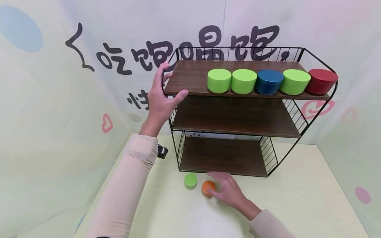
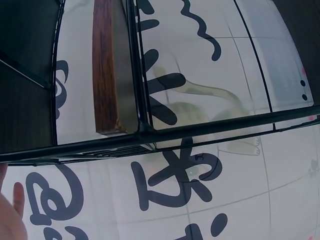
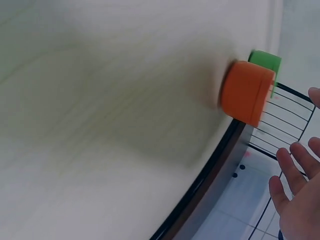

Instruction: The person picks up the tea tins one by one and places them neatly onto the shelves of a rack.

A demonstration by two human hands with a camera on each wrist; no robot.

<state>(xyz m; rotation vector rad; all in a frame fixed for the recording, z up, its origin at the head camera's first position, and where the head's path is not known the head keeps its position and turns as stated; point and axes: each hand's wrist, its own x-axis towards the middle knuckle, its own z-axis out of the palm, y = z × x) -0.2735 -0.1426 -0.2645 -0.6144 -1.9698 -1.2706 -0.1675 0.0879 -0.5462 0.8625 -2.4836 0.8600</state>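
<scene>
My left hand [image 1: 160, 102] holds the top left corner of a three-tier shelf rack [image 1: 238, 119], thumb at the front edge of the top board and fingers at the side rail. Only part of that hand shows in the left wrist view, at the lower left. Down on the table, my right hand [image 1: 230, 191] is spread around the right side of a round orange tin [image 1: 207, 185]. The right wrist view shows its fingers [image 3: 297, 160] extended and apart from the orange tin [image 3: 245, 92]. A green tin [image 1: 190, 181] stands just left of the orange one.
Along the top board's front stand several tins: green ones [image 1: 219, 81], a blue one [image 1: 269, 82] and a red one [image 1: 322, 81] at the right end. Black wire rails [image 1: 268, 155] bound the rack's sides. Behind it is a wall [image 1: 190, 19] with large black lettering.
</scene>
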